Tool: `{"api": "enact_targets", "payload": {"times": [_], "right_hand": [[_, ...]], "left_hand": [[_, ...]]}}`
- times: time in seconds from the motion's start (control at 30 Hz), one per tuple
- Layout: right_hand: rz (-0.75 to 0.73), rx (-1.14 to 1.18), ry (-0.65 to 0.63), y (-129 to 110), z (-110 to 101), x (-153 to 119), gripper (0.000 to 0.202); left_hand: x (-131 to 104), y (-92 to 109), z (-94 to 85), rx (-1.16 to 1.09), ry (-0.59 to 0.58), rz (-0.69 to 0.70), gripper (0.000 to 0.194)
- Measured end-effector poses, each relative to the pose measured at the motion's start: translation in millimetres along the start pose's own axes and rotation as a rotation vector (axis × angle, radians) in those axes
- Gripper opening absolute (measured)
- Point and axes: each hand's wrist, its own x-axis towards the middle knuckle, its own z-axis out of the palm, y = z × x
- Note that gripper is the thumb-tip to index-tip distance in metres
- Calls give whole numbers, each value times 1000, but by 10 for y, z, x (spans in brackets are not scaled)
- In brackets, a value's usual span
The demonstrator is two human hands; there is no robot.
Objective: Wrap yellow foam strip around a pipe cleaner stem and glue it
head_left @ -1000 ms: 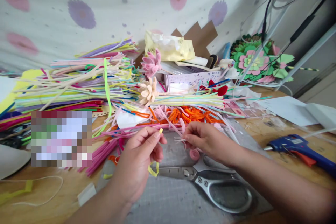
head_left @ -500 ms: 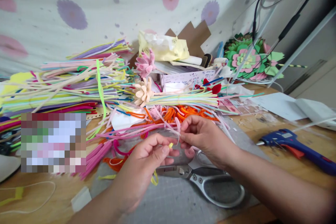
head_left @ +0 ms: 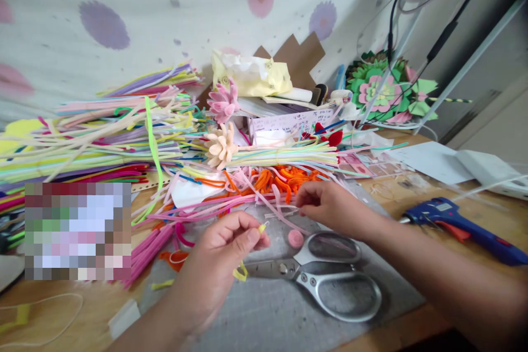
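Note:
My left hand pinches a small yellow piece between thumb and fingertips, with a thin pale end sticking out. A yellow strip hangs just below that hand. To the right, my right hand hovers over the grey mat with its fingers curled; whether anything is between the fingertips is hidden. Silver scissors lie under and right of my left hand. A small pink coil rests above the scissors, beside a pale pink strip.
Bundles of pipe cleaners fill the left and middle back. Orange stems lie behind my hands. A blue glue gun is at the right. Fuzzy pink and cream flowers stand at the back.
My right hand has moved right and away from my left hand, and the pink coil shows more fully. My left hand still pinches the yellow piece. The view has shifted slightly.

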Motion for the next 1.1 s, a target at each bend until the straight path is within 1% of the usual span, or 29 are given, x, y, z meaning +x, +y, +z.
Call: {"api": "enact_targets", "payload": {"times": [0.07, 0.13, 0.2, 0.23, 0.27, 0.3, 0.37, 0.4, 0.47, 0.57, 0.67, 0.73, 0.83, 0.93, 1.1], "right_hand": [[-36, -115, -11, 103, -152, -39, 15], [-96, -216, 25, 113, -262, -101, 16], [-187, -251, 117, 24, -290, -171, 17], [-219, -212, 148, -48, -269, -207, 19], [-228, -127, 146, -129, -226, -242, 21], [-216, -3, 113, -212, -165, -273, 23], [-159, 246, -38, -356, -13, -318, 26], [-144, 328, -105, -407, 63, -331, 27], [-140, 395, -159, -460, 186, -334, 27], [-86, 332, -140, -456, 257, -305, 19], [-29, 189, -129, -439, 218, -274, 14], [-8, 147, -117, -447, 177, -263, 12], [21, 257, -82, -489, 148, -265, 8], [55, 384, -59, -541, 178, -284, 8], [80, 377, -69, -580, 268, -296, 10]], "left_hand": [[-4, 12, 6, -27, 2, -12, 13], [-8, 19, 18, -42, -16, -27, 13], [-12, 19, 34, -45, -44, -40, 14], [-13, 17, 42, -43, -58, -46, 14], [-14, 12, 50, -39, -70, -51, 14], [-15, 6, 57, -36, -78, -57, 14], [-16, -6, 64, -41, -93, -62, 13], [-17, -11, 64, -47, -100, -64, 14], [-20, -12, 63, -60, -111, -62, 15], [-29, 3, 63, -68, -116, -65, 16], [-33, 18, 71, -116, -102, -81, 13], [-29, 16, 74, -143, -73, -94, 12], [-19, -5, 69, -116, -11, -89, 13], [-17, -32, 61, -90, 32, -65, 14], [-26, -53, 65, -83, 48, -43, 15]]}}
